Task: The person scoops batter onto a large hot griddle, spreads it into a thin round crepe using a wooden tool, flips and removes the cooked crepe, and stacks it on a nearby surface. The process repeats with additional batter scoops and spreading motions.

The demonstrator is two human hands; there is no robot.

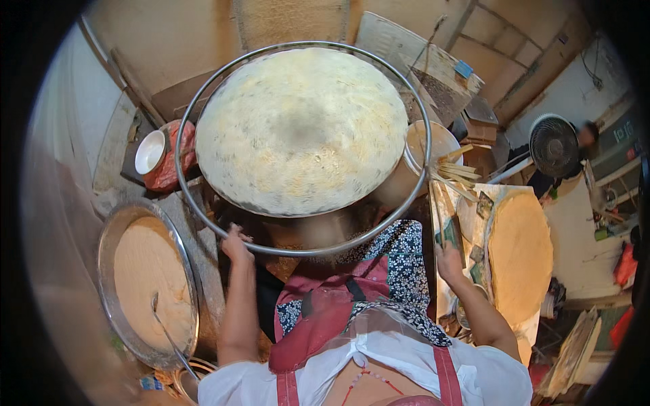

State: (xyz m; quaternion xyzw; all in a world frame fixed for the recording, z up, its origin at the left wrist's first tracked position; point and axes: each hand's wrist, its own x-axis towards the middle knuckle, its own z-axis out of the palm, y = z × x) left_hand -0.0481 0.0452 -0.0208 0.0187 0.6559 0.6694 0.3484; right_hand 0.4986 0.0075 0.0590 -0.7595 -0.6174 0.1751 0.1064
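A large round griddle (299, 167) stands before me, its top covered by a thin pale layer of batter with darker specks. A metal ring rail (325, 251) runs around it with a gap between. My left hand (237, 244) has its fingers around the near left part of this rail. At the right, my right hand (450, 263) grips a thin wooden stick (441, 215) that points away from me. To the left is a wide metal basin (106, 284) of beige batter (144, 274). A metal ladle (165, 325) rests in it, handle over the rim.
On the right table lies a round stack of tan flatbreads (523, 259). Behind it are wooden sticks (457, 171) by a white bucket (434, 133). A white bowl (150, 152) sits by a red plastic bag (180, 162). A black fan (553, 144) partly hides a person (543, 180).
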